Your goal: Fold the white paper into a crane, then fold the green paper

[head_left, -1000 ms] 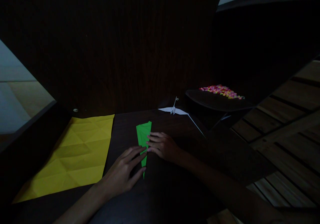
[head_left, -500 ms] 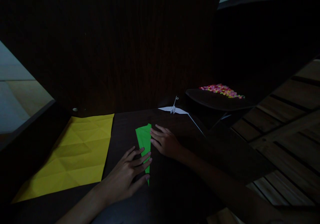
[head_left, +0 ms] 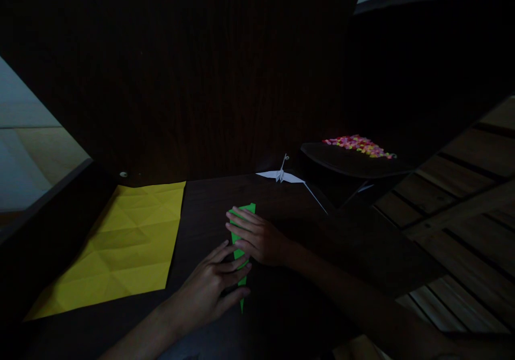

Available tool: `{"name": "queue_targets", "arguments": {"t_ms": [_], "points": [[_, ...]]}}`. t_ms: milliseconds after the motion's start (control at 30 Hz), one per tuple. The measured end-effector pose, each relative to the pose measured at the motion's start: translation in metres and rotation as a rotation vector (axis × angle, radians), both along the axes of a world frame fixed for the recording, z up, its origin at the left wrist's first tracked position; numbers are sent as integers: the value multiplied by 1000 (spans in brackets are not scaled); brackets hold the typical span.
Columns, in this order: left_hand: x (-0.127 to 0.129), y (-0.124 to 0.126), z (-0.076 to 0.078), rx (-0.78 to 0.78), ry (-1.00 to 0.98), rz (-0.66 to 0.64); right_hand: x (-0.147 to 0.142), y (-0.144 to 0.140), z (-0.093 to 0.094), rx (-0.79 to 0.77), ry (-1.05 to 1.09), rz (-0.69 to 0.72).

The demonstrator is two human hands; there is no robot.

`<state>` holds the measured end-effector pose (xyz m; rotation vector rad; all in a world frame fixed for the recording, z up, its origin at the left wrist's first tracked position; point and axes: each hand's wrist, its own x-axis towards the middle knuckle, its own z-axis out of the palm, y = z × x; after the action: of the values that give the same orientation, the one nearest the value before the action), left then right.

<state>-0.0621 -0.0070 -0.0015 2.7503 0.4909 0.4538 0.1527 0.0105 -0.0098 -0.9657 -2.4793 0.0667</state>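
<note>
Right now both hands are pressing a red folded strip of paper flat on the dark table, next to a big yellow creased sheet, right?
Not quite: the folded strip is green, not red, as the head view shows. The left hand and right hand do press it on the dark table, beside the yellow creased sheet.

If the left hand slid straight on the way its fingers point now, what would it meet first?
The left hand points up and right across the green folded paper, so it would likely meet the right hand first, which lies flat on that paper just beyond its fingertips.
</note>
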Motion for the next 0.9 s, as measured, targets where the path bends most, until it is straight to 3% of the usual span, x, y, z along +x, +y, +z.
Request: {"name": "queue_targets", "arguments": {"t_ms": [100, 167, 433, 900], "points": [[2, 0, 4, -52, -26, 9, -3, -3, -3, -89, -56, 125], [2, 0, 5, -56, -42, -1, -2, -3, -7, -136, -82, 118], [-2, 1, 2, 43, 85, -30, 2, 0, -5, -161, -97, -43], [-7, 1, 10, 8, 137, -105, 21, 15, -16, -137, -154, -325]]}}
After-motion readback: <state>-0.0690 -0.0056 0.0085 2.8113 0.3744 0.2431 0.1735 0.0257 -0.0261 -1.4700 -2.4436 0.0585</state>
